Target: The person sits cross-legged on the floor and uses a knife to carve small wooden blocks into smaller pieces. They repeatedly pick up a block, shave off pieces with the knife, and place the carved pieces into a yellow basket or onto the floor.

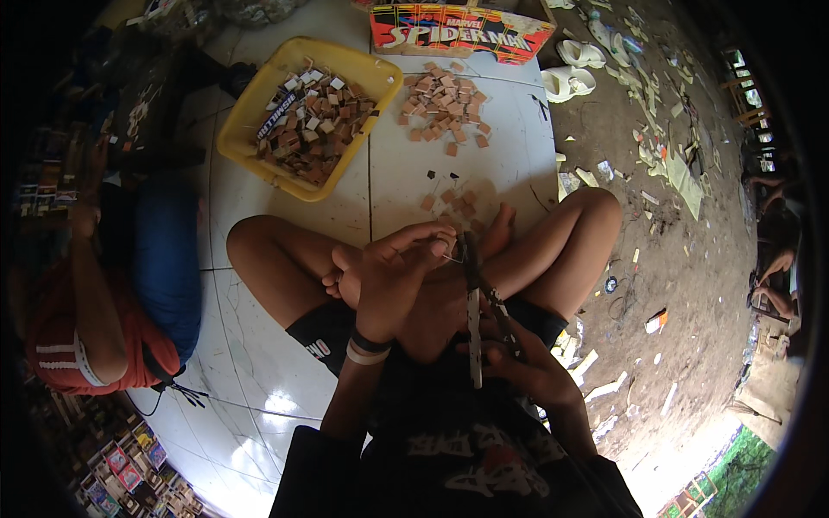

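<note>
My left hand [390,266] is raised before my crossed legs, thumb and fingers pinched together. A thin light strip or wire end [451,258] sticks out of the pinch; the rest of the piece is hidden. My right hand [528,369] is closed around a plier-like tool [474,324] with two long, dark, worn handles. The tool's head is up beside my left fingertips, and its handles stand apart. Just beyond my hands, a few small brown square pieces [464,204] lie on the white tiles.
A yellow plastic tub [231,138] full of small brown and white squares stands ahead-left. Beside it lies a loose heap of brown squares [445,102]. Behind is a red printed box [462,33]. Pale clogs [570,82] and scraps lie on dirt at right. Another person [95,337] sits at left.
</note>
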Demonstrator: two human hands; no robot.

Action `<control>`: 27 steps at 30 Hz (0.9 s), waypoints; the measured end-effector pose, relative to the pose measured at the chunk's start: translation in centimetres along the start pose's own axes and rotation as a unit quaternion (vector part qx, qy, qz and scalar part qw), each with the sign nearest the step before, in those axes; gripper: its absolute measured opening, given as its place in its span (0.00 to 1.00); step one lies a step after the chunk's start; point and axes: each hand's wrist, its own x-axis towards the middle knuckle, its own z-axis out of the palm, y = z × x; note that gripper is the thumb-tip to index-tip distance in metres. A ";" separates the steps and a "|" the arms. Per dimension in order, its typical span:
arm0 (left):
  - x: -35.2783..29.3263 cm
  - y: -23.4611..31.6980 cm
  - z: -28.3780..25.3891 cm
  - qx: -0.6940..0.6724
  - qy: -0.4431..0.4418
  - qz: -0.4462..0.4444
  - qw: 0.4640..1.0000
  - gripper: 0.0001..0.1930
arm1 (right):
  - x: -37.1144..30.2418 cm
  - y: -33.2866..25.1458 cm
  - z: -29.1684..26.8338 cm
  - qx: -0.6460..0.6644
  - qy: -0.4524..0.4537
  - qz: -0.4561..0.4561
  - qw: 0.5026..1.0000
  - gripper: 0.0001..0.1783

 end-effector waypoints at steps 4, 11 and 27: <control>-0.1 -0.4 0.0 -0.034 0.003 -0.012 0.999 0.13 | 0.2 -0.7 0.1 -0.023 0.001 0.011 1.000 0.37; -0.2 -1.1 0.1 -0.061 0.008 0.005 0.998 0.13 | 0.1 -0.3 0.2 -0.002 -0.003 0.007 1.000 0.35; -0.4 -1.1 0.3 -0.071 0.017 0.021 0.997 0.13 | 0.1 0.4 -0.2 -0.038 0.011 0.062 0.997 0.43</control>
